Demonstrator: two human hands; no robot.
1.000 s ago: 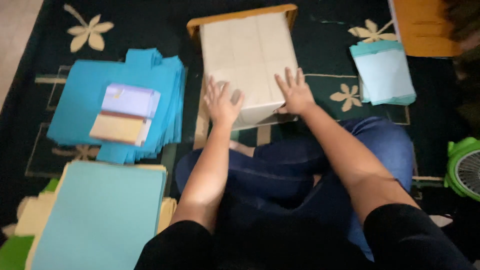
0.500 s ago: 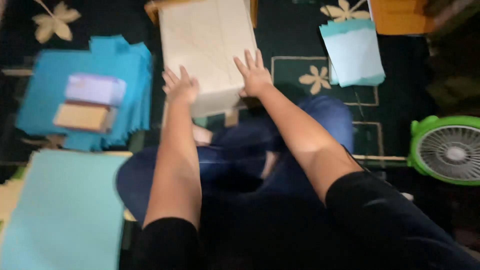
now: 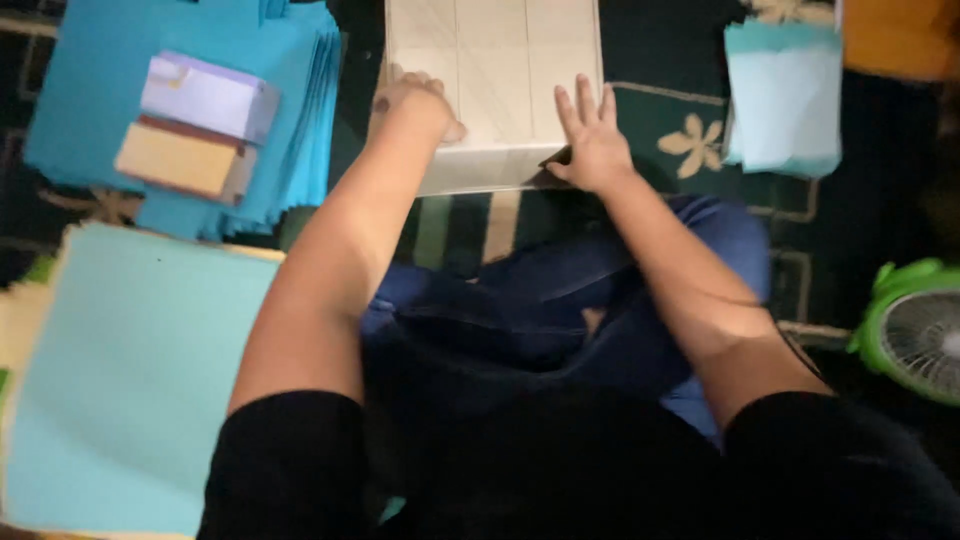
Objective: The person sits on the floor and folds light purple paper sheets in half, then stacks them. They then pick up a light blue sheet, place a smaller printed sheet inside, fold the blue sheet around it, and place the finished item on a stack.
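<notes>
On the small pale wooden table (image 3: 495, 90) just beyond our crossed legs, both our hands rest. Our left hand (image 3: 415, 100) lies on the near left part of the tabletop with its fingers curled under, loosely closed and gripping nothing that we can see. Our right hand (image 3: 590, 140) lies flat and open at the near right corner, fingers spread and pointing away from us, thumb at the table's front edge. The tabletop shows pale planks running away from us, and it stands on a dark green carpet (image 3: 660, 60) with cream flower motifs.

To our left, well apart from the table's edge, lies a fanned stack of blue paper sheets (image 3: 90, 90), and on it sit two small boxes side by side and touching: a lilac box (image 3: 205, 95) farther from us and a tan box (image 3: 180, 160) nearer. Closer to us on the left lies a large light-blue sheet (image 3: 130, 370) on top of cream-coloured sheets. To our right, beyond the table, lies a stack of pale turquoise sheets (image 3: 785, 95), and a green fan (image 3: 915, 330) sits near our right knee.
</notes>
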